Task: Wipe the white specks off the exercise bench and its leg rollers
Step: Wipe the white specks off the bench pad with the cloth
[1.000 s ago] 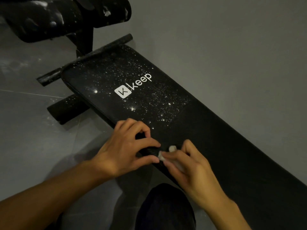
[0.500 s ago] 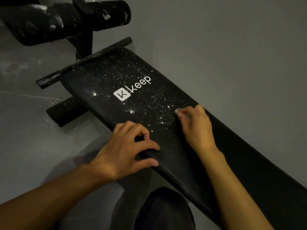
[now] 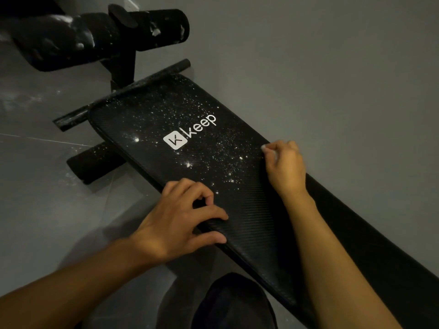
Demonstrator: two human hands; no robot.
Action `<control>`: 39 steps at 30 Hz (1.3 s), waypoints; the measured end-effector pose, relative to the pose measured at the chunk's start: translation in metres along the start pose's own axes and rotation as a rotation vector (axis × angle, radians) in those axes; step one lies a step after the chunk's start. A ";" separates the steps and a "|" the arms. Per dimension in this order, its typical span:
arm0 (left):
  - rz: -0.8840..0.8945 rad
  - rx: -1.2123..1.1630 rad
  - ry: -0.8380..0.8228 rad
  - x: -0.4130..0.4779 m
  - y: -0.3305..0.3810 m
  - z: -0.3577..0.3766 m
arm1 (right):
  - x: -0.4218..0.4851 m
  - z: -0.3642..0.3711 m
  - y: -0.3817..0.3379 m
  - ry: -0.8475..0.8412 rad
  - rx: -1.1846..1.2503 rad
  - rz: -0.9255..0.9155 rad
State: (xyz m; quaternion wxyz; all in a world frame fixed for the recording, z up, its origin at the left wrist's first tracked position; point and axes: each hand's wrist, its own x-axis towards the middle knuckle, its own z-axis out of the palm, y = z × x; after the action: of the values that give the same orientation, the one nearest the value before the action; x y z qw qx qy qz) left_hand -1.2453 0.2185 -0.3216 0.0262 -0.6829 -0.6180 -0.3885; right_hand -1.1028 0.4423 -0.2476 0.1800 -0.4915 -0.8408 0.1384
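Observation:
A black exercise bench (image 3: 251, 217) with a white "keep" logo runs from upper left to lower right. White specks (image 3: 221, 153) cover its far half around the logo. My right hand (image 3: 285, 165) rests at the bench's far edge, closed on a small white wipe (image 3: 265, 148) that peeks out by the fingertips. My left hand (image 3: 180, 222) grips the bench's near edge, fingers on top and thumb along the side. Black leg rollers (image 3: 142, 29) with white smears stand above the bench's far end, and a lower roller (image 3: 92, 162) lies left of the pad.
A thin black crossbar (image 3: 121, 93) runs along the bench's far end. Grey tiled floor (image 3: 47, 198) with some white dust lies left, and a grey wall (image 3: 332, 67) stands right behind the bench. A dark knee (image 3: 235, 302) shows at the bottom.
My right hand has carried the wipe from the bench's near edge, beside my left hand, across the pad to its far edge. My left hand has stayed on the near edge.

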 end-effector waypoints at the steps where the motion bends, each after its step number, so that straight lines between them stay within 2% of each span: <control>1: 0.000 0.003 -0.003 0.000 0.000 -0.001 | -0.013 0.000 -0.001 -0.017 0.006 -0.062; 5: 0.000 0.016 -0.032 -0.001 0.000 -0.003 | -0.050 -0.013 0.006 -0.129 -0.018 -0.275; 7: -0.003 0.017 -0.044 0.000 0.001 -0.003 | -0.029 -0.015 0.013 -0.133 0.000 -0.192; 9: -0.004 0.016 -0.038 0.000 0.001 -0.003 | -0.002 -0.011 0.015 -0.078 0.027 -0.048; 11: -0.006 0.013 -0.030 0.000 0.002 -0.003 | 0.013 -0.004 0.009 -0.008 0.019 0.022; 19: -0.020 -0.008 -0.048 0.001 0.003 -0.006 | -0.062 -0.005 -0.001 -0.060 -0.038 -0.210; 25: -0.032 -0.004 -0.047 0.000 0.005 -0.006 | 0.009 -0.001 -0.003 -0.021 0.008 -0.007; 28: -0.032 -0.008 -0.047 0.000 0.006 -0.007 | -0.013 0.003 -0.012 0.005 -0.014 -0.042; 32: -0.034 0.000 -0.040 0.000 0.005 -0.007 | -0.076 -0.002 -0.012 -0.059 -0.048 -0.194; 34: -0.033 0.000 -0.033 0.000 0.006 -0.007 | -0.079 -0.008 -0.006 -0.108 -0.045 -0.250; 36: -0.031 0.003 -0.037 0.000 0.007 -0.006 | -0.055 -0.012 0.000 -0.124 -0.039 -0.221; 39: -0.037 0.016 -0.030 -0.001 0.005 -0.004 | -0.014 -0.009 0.001 -0.064 0.013 -0.065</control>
State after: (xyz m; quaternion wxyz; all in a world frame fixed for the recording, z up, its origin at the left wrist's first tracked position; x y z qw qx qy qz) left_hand -1.2427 0.2144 -0.3166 0.0152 -0.6768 -0.6341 -0.3736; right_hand -1.0922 0.4311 -0.2420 0.1606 -0.4580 -0.8607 0.1537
